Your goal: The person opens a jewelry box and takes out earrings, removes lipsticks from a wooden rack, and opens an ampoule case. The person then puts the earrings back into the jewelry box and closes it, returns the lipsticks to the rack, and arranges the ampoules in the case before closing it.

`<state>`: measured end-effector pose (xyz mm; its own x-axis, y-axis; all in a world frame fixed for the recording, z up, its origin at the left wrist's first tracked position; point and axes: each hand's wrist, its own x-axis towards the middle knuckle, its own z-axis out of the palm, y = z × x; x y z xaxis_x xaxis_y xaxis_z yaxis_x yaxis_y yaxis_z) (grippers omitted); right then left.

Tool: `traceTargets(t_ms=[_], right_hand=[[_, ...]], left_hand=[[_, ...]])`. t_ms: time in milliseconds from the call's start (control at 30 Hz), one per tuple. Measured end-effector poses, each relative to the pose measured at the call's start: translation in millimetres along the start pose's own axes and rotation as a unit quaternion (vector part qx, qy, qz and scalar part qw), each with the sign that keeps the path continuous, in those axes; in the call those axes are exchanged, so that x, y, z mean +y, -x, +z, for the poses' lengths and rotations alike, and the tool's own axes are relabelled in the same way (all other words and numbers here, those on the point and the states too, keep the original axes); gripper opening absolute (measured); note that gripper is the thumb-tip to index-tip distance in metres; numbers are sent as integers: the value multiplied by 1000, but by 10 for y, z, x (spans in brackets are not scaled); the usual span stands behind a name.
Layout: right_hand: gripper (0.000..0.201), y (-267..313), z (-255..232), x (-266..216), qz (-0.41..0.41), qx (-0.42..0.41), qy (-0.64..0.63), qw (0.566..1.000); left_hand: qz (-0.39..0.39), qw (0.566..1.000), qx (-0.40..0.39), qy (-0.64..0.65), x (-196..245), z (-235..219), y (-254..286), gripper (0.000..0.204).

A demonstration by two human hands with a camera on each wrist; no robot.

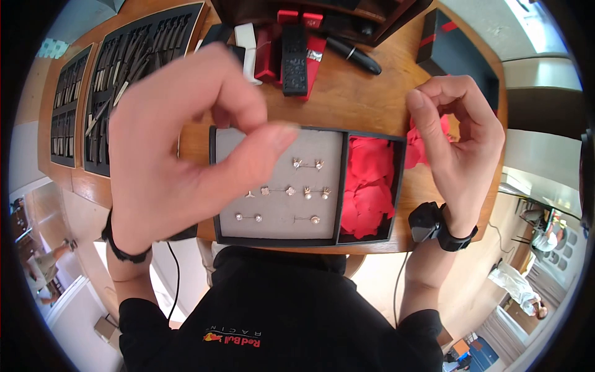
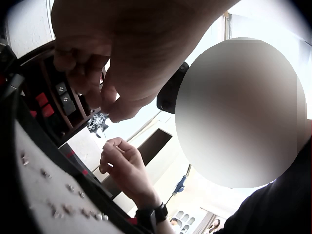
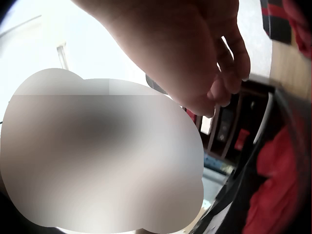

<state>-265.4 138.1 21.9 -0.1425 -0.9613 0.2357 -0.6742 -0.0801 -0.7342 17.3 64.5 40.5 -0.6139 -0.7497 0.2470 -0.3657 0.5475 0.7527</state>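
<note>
Raised over the left part of a black box (image 1: pixel 340 186), my left hand (image 1: pixel 180 155) has its fingers bent toward the thumb. The box's grey pad (image 1: pixel 279 232) bears several small earrings (image 1: pixel 290 191); the hand covers its upper left part. My right hand (image 1: pixel 462 136) is up to the right of the box, thumb and index fingertips close together. Red petals (image 1: pixel 369 211) fill the box's right compartment. In the left wrist view, the left hand's (image 2: pixel 131 53) fingertips are bunched. Whether either hand pinches something tiny, I cannot tell.
Behind the box lie a black remote-like object (image 1: pixel 294 60), red boxes and a black pen-like object (image 1: pixel 353 54). A dark box (image 1: pixel 462 53) stands at the back right. Trays of dark slim pieces (image 1: pixel 139 80) are at the left. More red petals (image 1: pixel 418 146) lie beside the right hand.
</note>
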Motion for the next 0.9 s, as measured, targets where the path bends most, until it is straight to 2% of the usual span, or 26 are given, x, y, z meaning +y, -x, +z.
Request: traceTargets(t_ms=[33,100,133,167,200,233,267,367,400,433,500,533,600,633,700,833,900], right_hand=[[14,-8,-88,68,-8,2,11,1000],[19,-41,-273,174,-18,-34,116,992],[32,-11,-363,165,26,-58,139,988],[32,10,-421,173,21,-52,147,988],[41,35,-455,195,29,-70,175,982],[49,65,-462,217,39,-88,203,974],[66,97,-466,242,61,-110,210,970],[73,96,-345,259,104,-109,191,970],[71,90,-316,299,71,-108,220,967],[71,68,-312,317,72,-107,222,967],[56,20,-304,345,53,-146,227,961],[56,3,-283,351,54,-146,227,961],[37,-33,-245,353,99,-144,188,966],[37,-52,-237,348,99,-144,190,966],[25,-86,-227,341,102,-106,174,974],[21,-101,-271,417,97,-66,151,982],[19,-81,-264,467,15,37,147,988]], left_hand=[[-10,999,-3,33,20,8,-106,20],[-12,996,20,89,-5,62,-244,26],[-27,989,22,142,-31,69,-289,26],[-43,980,21,193,-65,83,-324,26],[-20,975,29,219,-141,116,-317,26],[-15,975,29,222,-220,137,-287,26],[-9,973,51,224,-287,161,-248,27],[-7,970,75,232,-376,219,-171,28],[0,975,67,213,-400,228,-152,28],[7,979,59,194,-422,238,-140,28],[10,981,59,185,-456,272,-139,29],[6,981,52,187,-473,286,-133,28],[4,983,40,181,-486,302,-143,27],[5,982,40,182,-489,304,-152,27],[5,984,43,175,-495,311,-159,28],[19,985,49,165,-496,305,-153,28],[12,980,48,192,-479,308,-141,29]])
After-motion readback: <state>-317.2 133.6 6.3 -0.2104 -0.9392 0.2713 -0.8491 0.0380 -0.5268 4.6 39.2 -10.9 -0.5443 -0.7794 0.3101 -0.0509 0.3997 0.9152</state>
